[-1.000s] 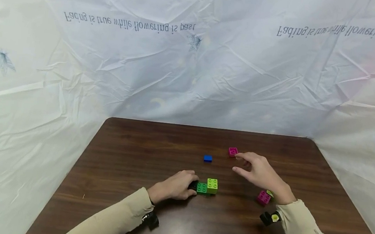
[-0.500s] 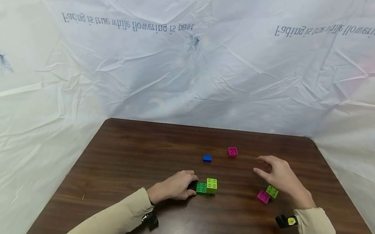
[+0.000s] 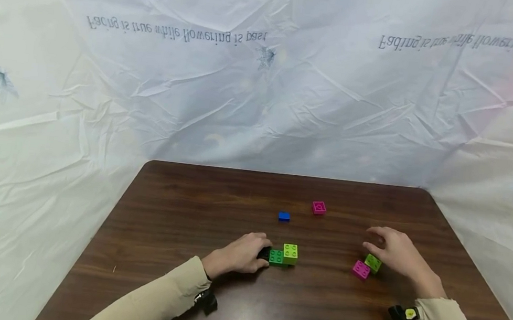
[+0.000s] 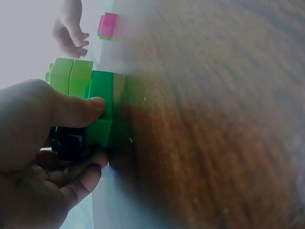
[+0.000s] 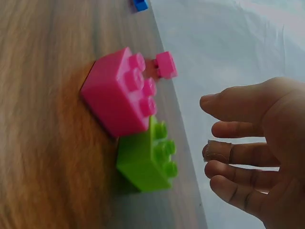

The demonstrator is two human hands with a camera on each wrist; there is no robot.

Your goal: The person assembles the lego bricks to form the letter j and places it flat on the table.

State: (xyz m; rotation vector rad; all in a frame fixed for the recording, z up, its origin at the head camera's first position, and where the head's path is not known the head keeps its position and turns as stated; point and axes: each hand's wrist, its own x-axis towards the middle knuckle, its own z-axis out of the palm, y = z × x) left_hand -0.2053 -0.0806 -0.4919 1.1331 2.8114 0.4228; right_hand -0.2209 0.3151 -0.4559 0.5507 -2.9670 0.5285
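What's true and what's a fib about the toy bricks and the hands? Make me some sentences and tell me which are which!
1. The left hand is holding a dark green brick. True.
2. The right hand is holding a blue brick. False: the right hand holds nothing, and the blue brick lies away from both hands.
3. A black brick sits on top of the dark green brick. True.
4. The far pink brick has its studs pointing up. False: the far pink brick is upside down, with its hollow side up.
5. The near pink brick is right beside a lime brick. True.
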